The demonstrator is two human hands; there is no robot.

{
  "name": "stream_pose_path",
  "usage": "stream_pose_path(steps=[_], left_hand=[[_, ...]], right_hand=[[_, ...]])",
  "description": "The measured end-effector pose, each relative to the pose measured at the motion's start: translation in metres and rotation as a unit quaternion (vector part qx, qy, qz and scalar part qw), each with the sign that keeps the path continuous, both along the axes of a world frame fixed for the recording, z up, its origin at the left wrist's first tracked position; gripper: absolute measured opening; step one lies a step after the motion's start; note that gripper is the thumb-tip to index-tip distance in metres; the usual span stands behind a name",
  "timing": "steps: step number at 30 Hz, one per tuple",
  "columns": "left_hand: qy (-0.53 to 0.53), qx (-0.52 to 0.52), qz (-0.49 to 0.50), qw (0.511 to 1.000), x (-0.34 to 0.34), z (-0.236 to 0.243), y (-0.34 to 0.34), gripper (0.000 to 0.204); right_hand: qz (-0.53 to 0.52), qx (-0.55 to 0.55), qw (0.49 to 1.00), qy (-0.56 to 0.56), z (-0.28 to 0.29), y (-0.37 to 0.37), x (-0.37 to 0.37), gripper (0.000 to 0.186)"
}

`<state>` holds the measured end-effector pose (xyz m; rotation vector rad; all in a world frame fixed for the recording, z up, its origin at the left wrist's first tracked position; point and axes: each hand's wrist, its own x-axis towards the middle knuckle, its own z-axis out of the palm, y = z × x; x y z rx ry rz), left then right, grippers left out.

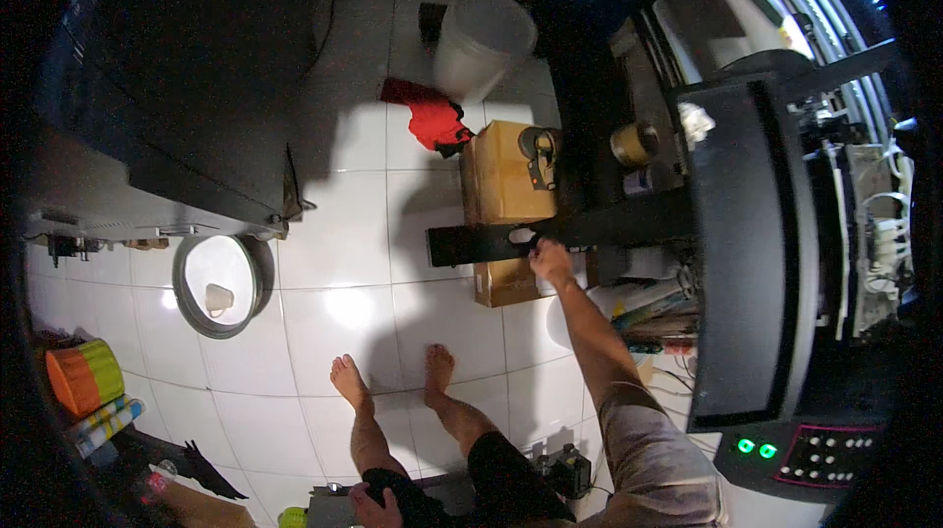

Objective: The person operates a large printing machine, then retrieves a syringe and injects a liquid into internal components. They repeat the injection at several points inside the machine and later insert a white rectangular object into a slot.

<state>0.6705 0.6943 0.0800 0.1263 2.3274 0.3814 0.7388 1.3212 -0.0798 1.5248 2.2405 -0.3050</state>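
Note:
My right hand (552,262) is stretched out over the near edge of a long black board (457,245) that juts from the desk on the right. Its fingers look bent together around something small and dark. Just beyond the fingertips lies a small whitish oval thing (522,233), whose kind I cannot make out. My left hand (376,506) lies low in the view against my dark shorts, holding nothing that shows. Its fingers are partly cut off by the lower edge.
Cardboard boxes (513,172) stand beneath and beyond the board, with dark headphones (540,157) on top. Red cloth (437,127) and a white bin (486,42) lie farther off. A round basin (183,277) holding a mug (219,299) sits left. A monitor (747,263) rises at right.

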Motion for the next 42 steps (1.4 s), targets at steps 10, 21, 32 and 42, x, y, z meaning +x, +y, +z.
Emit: stream_pose_path(steps=[10,21,32,42], left_hand=[[0.095,-0.004,-0.033,0.995,-0.003,-0.050,0.023,0.069],[0.049,-0.010,-0.044,0.998,-0.021,-0.075,0.043,0.071],[0.011,0.044,-0.063,0.997,-0.020,-0.079,0.022,0.072],[-0.187,0.045,-0.051,0.980,-0.075,-0.016,-0.002,0.071]], right_hand=[[0.083,0.160,0.980,-0.090,-0.096,0.136,-0.017,0.058],[0.177,0.156,0.968,-0.092,-0.151,0.212,0.009,0.021],[-0.381,-0.031,0.873,0.302,-0.099,0.127,-0.044,0.036],[-0.415,-0.385,0.619,0.545,0.033,-0.127,-0.044,0.038]])
